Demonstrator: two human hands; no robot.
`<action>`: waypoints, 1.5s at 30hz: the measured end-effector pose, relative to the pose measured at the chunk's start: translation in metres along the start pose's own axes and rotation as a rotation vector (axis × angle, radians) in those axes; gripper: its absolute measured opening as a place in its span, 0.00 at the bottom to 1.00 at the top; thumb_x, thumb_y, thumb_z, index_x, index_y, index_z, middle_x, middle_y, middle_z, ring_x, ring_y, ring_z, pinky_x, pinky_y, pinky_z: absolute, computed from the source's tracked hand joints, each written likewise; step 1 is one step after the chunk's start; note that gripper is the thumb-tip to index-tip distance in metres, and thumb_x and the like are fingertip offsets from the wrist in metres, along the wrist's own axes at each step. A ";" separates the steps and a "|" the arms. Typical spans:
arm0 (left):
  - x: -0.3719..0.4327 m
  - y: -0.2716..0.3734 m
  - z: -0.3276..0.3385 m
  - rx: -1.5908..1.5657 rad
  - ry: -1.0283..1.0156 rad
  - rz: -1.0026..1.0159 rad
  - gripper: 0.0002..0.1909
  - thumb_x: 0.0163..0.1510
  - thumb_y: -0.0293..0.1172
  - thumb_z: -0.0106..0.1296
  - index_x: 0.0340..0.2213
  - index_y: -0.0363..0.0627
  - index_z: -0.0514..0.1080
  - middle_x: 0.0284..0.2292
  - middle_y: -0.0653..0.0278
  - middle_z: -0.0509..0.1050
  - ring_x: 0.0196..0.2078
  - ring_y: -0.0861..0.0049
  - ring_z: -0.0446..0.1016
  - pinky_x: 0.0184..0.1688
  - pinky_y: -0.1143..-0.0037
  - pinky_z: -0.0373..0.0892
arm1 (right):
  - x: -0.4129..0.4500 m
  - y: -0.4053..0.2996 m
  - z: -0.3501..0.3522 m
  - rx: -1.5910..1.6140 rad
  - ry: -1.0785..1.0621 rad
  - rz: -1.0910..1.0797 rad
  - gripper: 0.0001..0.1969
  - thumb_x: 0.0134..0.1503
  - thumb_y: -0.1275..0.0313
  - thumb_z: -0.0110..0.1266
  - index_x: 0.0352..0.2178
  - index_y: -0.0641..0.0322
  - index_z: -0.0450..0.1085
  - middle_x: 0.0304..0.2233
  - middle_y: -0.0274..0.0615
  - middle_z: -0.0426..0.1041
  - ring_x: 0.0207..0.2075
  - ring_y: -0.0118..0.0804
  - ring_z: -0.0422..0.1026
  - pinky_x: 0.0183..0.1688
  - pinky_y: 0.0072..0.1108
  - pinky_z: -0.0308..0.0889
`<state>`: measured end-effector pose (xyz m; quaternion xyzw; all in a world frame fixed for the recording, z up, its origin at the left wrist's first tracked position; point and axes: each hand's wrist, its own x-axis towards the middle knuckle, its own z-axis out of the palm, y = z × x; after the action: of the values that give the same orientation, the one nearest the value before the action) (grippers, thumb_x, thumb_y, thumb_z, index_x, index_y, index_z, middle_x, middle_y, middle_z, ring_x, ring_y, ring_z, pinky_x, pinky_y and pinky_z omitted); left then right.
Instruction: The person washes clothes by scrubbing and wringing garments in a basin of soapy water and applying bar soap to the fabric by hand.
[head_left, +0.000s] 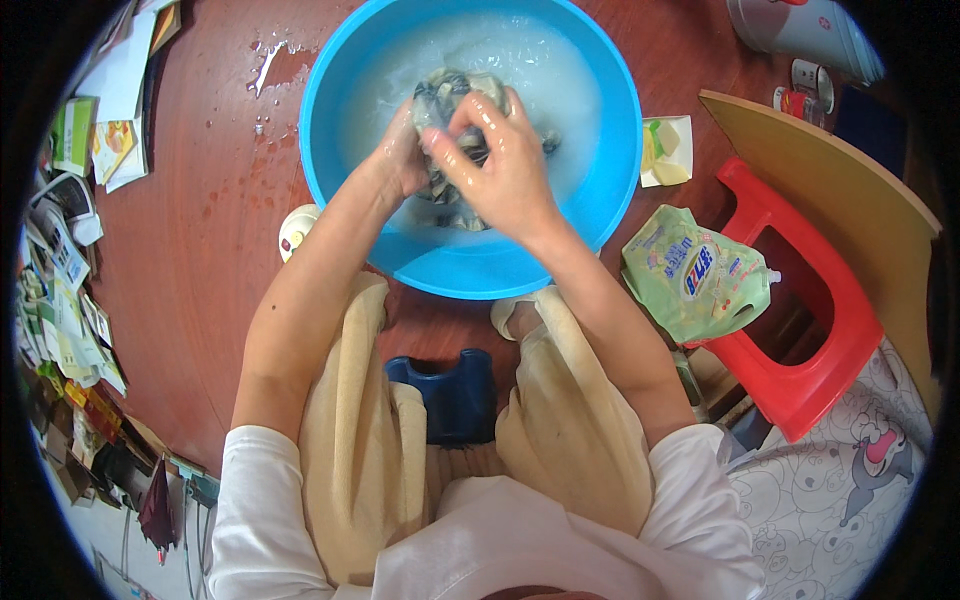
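A large blue plastic basin (480, 281) holds cloudy, sudsy water. Both of my hands are over it, wet, around a bunched dark-and-pale patterned cloth (450, 97). My left hand (405, 150) grips the cloth's left side. The thumb and fingers of my right hand (502, 157) are bent over the cloth from the right, partly hiding it. Lower folds of the cloth lie in the water beneath my hands.
A green detergent refill pouch (694, 274) lies by a red plastic stool (847, 322) on the right. A small white tray (679, 146) stands beside the basin. Papers and booklets (120, 90) line the left edge. A dark blue stool (457, 397) is between my legs. Water is spilled on the reddish floor (187, 247).
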<state>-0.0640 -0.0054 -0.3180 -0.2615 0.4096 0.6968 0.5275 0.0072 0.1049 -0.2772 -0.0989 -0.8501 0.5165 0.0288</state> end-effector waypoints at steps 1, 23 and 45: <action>-0.009 0.003 0.010 0.050 0.046 -0.024 0.23 0.58 0.48 0.35 0.44 0.45 0.69 0.42 0.59 0.73 0.45 0.68 0.73 0.47 0.65 0.70 | 0.005 0.006 -0.002 0.018 0.058 -0.036 0.12 0.48 0.67 0.59 0.28 0.59 0.63 0.30 0.48 0.65 0.32 0.52 0.68 0.34 0.34 0.65; -0.007 -0.001 -0.034 1.298 0.422 0.881 0.38 0.45 0.45 0.61 0.55 0.48 0.59 0.48 0.42 0.61 0.50 0.46 0.62 0.53 0.59 0.60 | 0.037 0.090 -0.023 -0.419 -0.043 -0.024 0.28 0.55 0.66 0.51 0.58 0.47 0.55 0.55 0.51 0.61 0.52 0.58 0.61 0.55 0.39 0.56; 0.016 -0.003 -0.010 -0.147 0.195 0.041 0.16 0.60 0.43 0.42 0.40 0.44 0.69 0.34 0.64 0.74 0.37 0.74 0.73 0.41 0.73 0.71 | 0.011 -0.008 0.027 -0.109 0.100 0.012 0.12 0.53 0.63 0.52 0.32 0.62 0.67 0.27 0.57 0.72 0.28 0.61 0.70 0.30 0.41 0.64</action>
<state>-0.0669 -0.0047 -0.3367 -0.3576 0.4122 0.7067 0.4503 -0.0089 0.0798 -0.2834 -0.1311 -0.8739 0.4638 0.0627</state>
